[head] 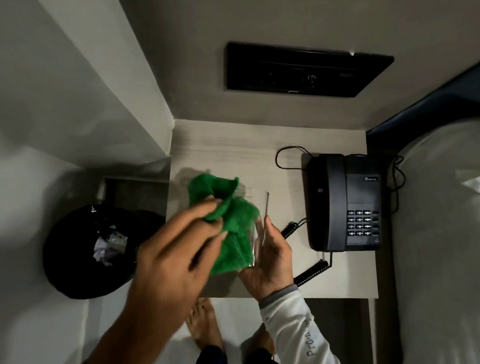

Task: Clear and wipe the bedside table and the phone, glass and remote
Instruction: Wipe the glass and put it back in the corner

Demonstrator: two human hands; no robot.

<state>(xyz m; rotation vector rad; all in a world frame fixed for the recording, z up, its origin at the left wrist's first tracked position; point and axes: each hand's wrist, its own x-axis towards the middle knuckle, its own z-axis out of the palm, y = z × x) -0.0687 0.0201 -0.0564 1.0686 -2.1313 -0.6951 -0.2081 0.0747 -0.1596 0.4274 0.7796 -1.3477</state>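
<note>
My right hand (269,260) holds a clear drinking glass (255,212) over the front of the light wooden bedside table (236,146). A green cloth (224,209) is bunched in my left hand (174,251) and stuffed into the glass, with part of it sticking out of the rim. On the right side of the table sits the dark corded phone (344,202), handset on its cradle and coiled cord trailing toward the front edge. No remote is visible.
A black bin (81,255) with crumpled paper inside stands on the floor left of the table. A bed with white linen (454,244) borders the right side. A black switch panel (303,71) is on the wall behind. My bare feet (206,324) are below the table edge.
</note>
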